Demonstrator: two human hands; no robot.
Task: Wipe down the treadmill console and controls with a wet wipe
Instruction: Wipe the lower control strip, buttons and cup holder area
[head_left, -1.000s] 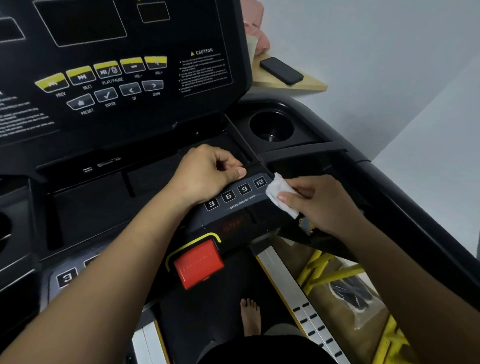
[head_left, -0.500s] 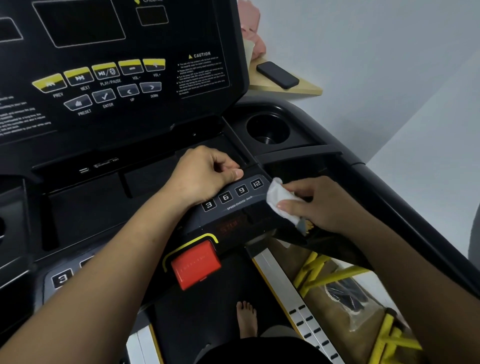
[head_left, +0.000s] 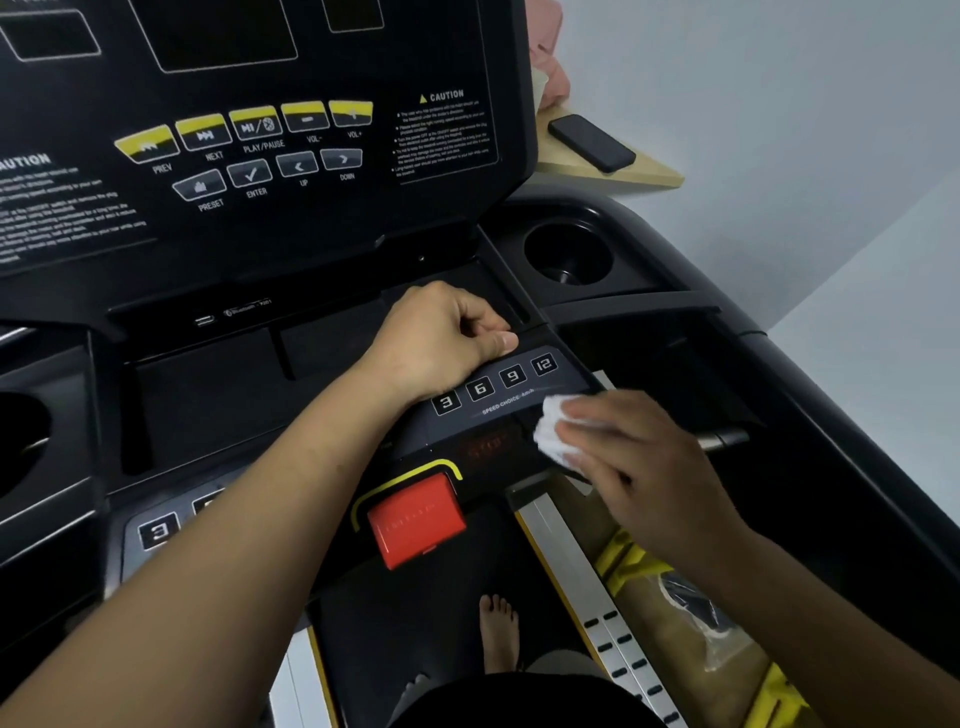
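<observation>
The wet wipe, white and bunched into a small wad, lies against the sloped front face of the treadmill console, just below the "12" end of the speed-choice buttons and right beside a dim red readout. The right hand covers it from the right, fingers stretched nearly straight and laid over the wad, pressing it to the black plastic; the hand is motion-blurred, and whether the thumb hooks under the wipe cannot be told. The left hand rests on the ledge just above the 3 and 6 buttons, clenched into a loose fist with the thumb tip laid along the forefinger — nothing shows inside it. Its forearm crosses the lower console on a diagonal. Below the readout sits a red safety key framed by a yellow line. A round cup holder lies to the upper right, well apart from both hands, and beyond it a dark phone lies on a pale wooden shelf. A bare foot stands on the belt below.
</observation>
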